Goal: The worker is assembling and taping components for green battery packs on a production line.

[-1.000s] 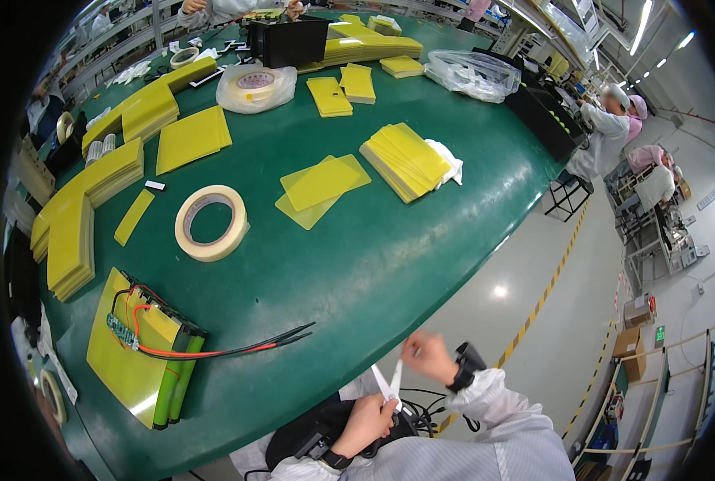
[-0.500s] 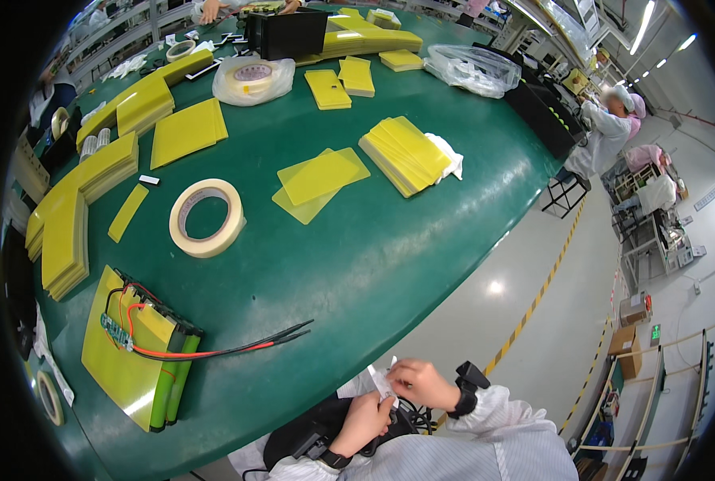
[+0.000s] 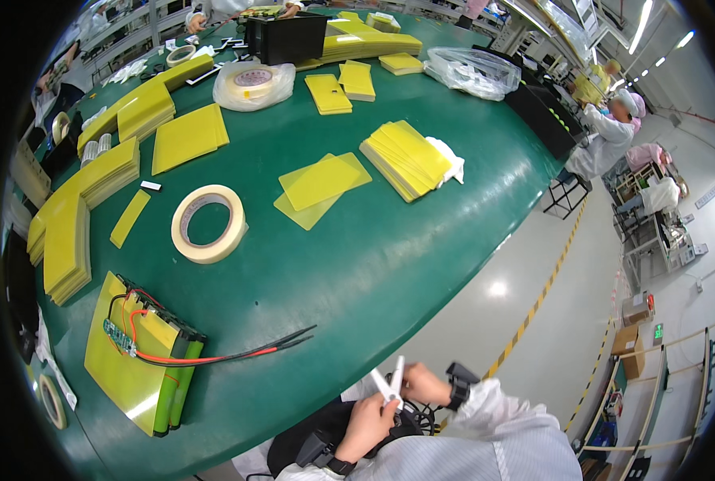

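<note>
Close to my lap, below the table's front edge, my left hand point(image 3: 368, 425) is closed on the lower end of a thin white V-shaped strip point(image 3: 387, 390). Its two narrow arms spread upward; whether it is one folded piece or two parting layers I cannot tell. My right hand point(image 3: 426, 383) is closed beside the strip's right arm, with its fingertips partly hidden. On the table to the left lies a battery pack point(image 3: 145, 361) with green cells, a yellow sheet, a small green circuit board and red and black leads. Both wrists wear black bands with small devices.
A roll of cream tape point(image 3: 235, 232) lies beyond the pack on the green table point(image 3: 325, 272). Stacks of yellow sheets point(image 3: 405, 160) stand farther back and along the left. Bagged tape point(image 3: 253, 84) and a black box point(image 3: 285, 38) are at the far side. Co-workers point(image 3: 610, 132) sit beyond.
The white strip now spreads into a clear V, where it was a single narrow piece. My right hand has shifted slightly right, and its fingers have turned. The view has tilted a little.
</note>
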The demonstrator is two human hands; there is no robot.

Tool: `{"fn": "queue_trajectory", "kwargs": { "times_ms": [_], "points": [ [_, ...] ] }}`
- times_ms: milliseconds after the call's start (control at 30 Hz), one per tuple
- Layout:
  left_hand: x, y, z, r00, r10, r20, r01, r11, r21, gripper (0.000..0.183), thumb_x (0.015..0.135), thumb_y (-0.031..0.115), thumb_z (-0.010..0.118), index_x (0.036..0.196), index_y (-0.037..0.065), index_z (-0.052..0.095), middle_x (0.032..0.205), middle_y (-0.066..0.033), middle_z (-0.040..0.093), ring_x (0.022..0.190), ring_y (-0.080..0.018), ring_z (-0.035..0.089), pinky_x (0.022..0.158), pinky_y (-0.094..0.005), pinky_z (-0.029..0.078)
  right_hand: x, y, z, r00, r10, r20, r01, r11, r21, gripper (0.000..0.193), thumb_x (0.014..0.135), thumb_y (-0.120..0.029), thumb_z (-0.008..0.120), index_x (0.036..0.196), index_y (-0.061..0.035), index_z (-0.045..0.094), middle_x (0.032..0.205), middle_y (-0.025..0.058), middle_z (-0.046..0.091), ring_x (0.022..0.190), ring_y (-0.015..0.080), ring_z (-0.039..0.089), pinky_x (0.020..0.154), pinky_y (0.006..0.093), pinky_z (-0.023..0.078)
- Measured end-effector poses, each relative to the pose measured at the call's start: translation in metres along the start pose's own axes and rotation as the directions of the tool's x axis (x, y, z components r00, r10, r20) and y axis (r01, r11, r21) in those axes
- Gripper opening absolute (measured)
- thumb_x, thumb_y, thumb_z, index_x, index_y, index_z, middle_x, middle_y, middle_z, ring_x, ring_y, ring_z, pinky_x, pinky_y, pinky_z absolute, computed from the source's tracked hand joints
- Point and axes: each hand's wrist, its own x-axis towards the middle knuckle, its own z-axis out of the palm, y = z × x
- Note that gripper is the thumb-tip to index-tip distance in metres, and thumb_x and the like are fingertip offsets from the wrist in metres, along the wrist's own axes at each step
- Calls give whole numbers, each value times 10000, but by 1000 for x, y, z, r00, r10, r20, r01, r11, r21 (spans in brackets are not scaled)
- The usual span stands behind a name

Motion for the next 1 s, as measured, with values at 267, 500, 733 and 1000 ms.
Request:
{"fn": "queue_trajectory", "kwargs": {
  "times_ms": [267, 500, 733, 1000],
  "points": [
    [1, -1, -5, 998, -62, 10, 62, 998, -31, 256, 884, 182, 510, 835, -66, 551, 514, -100, 559, 390, -176, 546, 395, -301, 422, 10, -31, -40, 944, 83, -320, -62, 995, 73, 130, 714, -40, 632, 840, -12, 642, 762, 98, 628, 642, 203, 607, 575, 286, 496],
    [5, -1, -3, 999, -38, 7, 39, 999, -33, 275, 883, 182, 510, 748, -56, 541, 529, -74, 570, 408, -130, 545, 399, -261, 428, 28, -43, -25, 983, 160, -86, -148, 980, 131, 129, 713, -38, 626, 840, -16, 622, 843, 121, 604, 712, 258, 605, 644, 330, 492],
    [0, 1, -3, 1000, -25, -13, 24, 999, -34, 292, 875, 178, 520, 724, -72, 535, 514, -107, 564, 400, -173, 560, 396, -295, 442, 14, -43, -17, 995, -2, -101, 4, 1000, 21, 119, 693, -17, 611, 811, -12, 622, 835, 113, 625, 756, 276, 615, 677, 339, 501],
    [4, -1, -1, 998, -64, -17, 63, 998, -24, 293, 879, 182, 513, 763, -85, 544, 522, -110, 567, 407, -176, 563, 398, -293, 446, 20, -38, -22, 989, -94, -117, 98, 995, 30, 120, 697, 6, 592, 815, -2, 615, 792, 126, 608, 622, 277, 586, 563, 344, 482]
  ]
}}
